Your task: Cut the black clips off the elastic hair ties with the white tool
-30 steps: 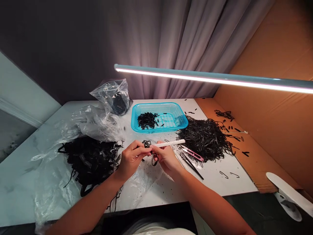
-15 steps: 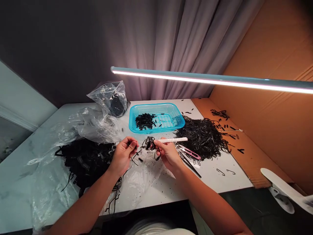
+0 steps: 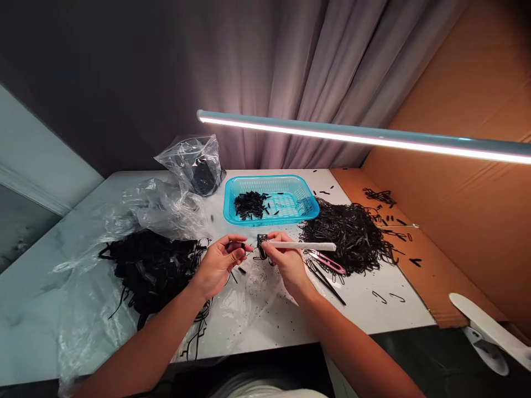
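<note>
My right hand (image 3: 286, 265) grips a thin white stick (image 3: 307, 245) that points right, with a bunch of black loops (image 3: 261, 247) threaded on its left tip. My left hand (image 3: 218, 263) sits just left of that tip, thumb and fingers pinched on a small black piece (image 3: 243, 245). Both hands hover over crumpled clear plastic (image 3: 244, 298) in the middle of the white table (image 3: 394, 315).
A turquoise basket (image 3: 270, 199) with short black pieces stands behind the hands. A heap of black bands (image 3: 352, 235) lies right, another heap (image 3: 151, 268) left on plastic. Pink snips (image 3: 327, 261) and black tweezers (image 3: 326, 279) lie by my right wrist. A lamp bar (image 3: 365, 138) crosses above.
My hands drew apart and then came back together. The stick now lies level and reaches further right. The loops sit bunched tighter at its tip.
</note>
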`<state>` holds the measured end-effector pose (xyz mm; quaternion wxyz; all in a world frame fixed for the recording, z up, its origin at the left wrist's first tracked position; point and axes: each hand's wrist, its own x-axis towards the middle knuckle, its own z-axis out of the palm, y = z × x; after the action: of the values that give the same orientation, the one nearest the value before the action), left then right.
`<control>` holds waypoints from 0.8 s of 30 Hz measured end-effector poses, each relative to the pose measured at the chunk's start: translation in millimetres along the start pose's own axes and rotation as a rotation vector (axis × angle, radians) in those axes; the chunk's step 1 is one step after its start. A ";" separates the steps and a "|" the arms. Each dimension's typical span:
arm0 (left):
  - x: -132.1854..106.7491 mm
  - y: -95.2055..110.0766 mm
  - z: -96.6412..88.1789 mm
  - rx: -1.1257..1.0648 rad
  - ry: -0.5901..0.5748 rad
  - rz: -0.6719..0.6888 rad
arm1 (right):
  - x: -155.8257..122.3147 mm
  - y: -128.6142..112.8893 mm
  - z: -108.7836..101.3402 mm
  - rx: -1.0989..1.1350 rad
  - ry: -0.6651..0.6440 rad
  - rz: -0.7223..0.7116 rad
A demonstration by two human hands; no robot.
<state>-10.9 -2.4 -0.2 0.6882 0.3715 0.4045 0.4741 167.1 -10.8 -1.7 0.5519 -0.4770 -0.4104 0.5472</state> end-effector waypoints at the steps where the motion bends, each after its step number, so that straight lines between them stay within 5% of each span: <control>1: 0.1 -1.1 0.6 0.018 0.004 -0.003 | -1.7 -1.2 0.9 -0.049 -0.004 -0.035; 7: 1.9 -10.0 0.7 0.206 0.024 0.078 | -6.0 -1.6 4.1 -0.045 -0.187 0.042; 24: 0.2 -16.6 -1.9 0.628 0.071 0.326 | -5.9 -3.2 5.9 0.108 -0.174 0.099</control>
<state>-6.7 -6.5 -15.8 0.4411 0.6078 0.4896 0.4431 161.6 -16.0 3.1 0.5114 -0.4171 -0.4023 0.6346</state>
